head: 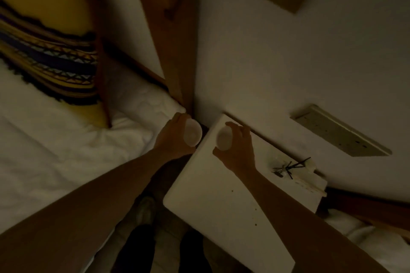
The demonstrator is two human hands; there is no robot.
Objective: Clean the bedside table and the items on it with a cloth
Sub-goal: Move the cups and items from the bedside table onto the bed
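I hold one pale, round, frosted cup-like thing in each hand, though the light is too dim to say whether they are glass or plastic; my left hand (175,137) has its fingers curled round the left round cup (193,134), which hangs off the bench, over the dark gap between the white bed (66,144) and the small white square bench (221,195), while my right hand (238,150) grips the right round cup (224,138) from above, fingers (241,131) wrapped over its far side, above the bench's far left corner, and I cannot tell whether it touches the top. No cloth shows anywhere, so I judge this is the clearing stage: getting items off the bench before wiping. To do it well I should keep both cups upright and level, set them down somewhere steady such as the flat of the bed, not the soft edge where they could roll, and keep a firm wrap since smooth round walls slip easily. A clear vessel holding thin dark sticks (290,167) stands near the bench's far right edge, close to the white wall (266,62); it looks tippy, so I would lift it by the base. A few dark specks (255,224) on the top will need the wipe
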